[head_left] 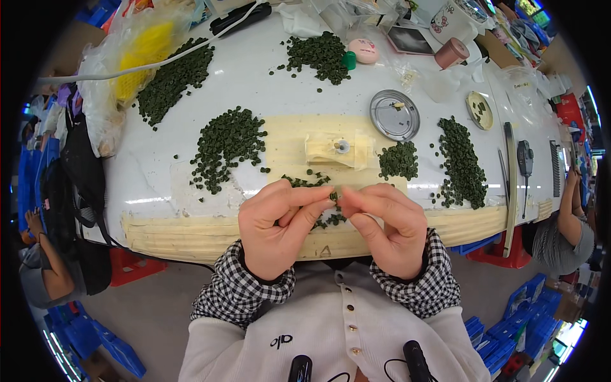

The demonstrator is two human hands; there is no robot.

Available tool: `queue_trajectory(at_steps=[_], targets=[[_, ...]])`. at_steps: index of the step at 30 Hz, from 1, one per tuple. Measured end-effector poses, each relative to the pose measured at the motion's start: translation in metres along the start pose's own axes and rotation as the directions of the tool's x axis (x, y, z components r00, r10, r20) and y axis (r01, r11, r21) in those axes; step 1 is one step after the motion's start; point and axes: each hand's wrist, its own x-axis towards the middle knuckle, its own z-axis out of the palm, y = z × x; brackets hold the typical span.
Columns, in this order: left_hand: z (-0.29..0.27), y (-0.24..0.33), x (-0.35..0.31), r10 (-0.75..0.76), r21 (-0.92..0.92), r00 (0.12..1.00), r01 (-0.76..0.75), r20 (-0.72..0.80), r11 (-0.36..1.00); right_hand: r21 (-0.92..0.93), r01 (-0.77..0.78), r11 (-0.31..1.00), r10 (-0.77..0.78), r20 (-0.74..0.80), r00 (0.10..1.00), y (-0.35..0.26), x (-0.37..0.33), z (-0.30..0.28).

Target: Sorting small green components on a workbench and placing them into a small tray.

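Note:
My left hand [275, 219] pinches a small dark green part [333, 197] between thumb and forefinger. Its exact kind is too small to tell. Close against it, the curled fingers of my right hand [393, 223] are drawn together; whatever they hold is hidden. Under and around my hands lie loose dark green pieces [305, 182] on yellowish paper. Just beyond stands a small tape-covered block [337, 151] with a round metal piece on top. A heap of small round green parts [229, 146] is left of my left hand, and a smaller heap [399, 160] sits beyond my right hand.
More green heaps lie at the far left [175, 79], far middle [316, 56] and right [461, 164]. A round metal tin lid [395, 115], a small dish [479, 110] and a pink round container [363, 51] stand beyond. Co-workers sit at both sides.

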Motion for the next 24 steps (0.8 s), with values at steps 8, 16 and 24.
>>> queue_trajectory(at_steps=[8, 16, 24], targets=[[-0.003, -0.003, 0.004, -0.025, -0.015, 0.999, 0.025, -0.036, 1.000, -0.567, 0.210, 0.797, -0.260, -0.008, 0.966, -0.004, 0.057, -0.017], [-0.002, -0.005, 0.005, -0.029, -0.030, 0.999, 0.028, -0.041, 0.999, -0.598, 0.269, 0.755, -0.323, 0.019, 0.946, 0.012, 0.066, -0.008], [-0.003, -0.005, 0.005, -0.032, -0.040, 0.999, 0.031, -0.040, 0.999, -0.353, 0.319, 0.879, -0.368, -0.078, 0.927, -0.023, 0.056, -0.020]])
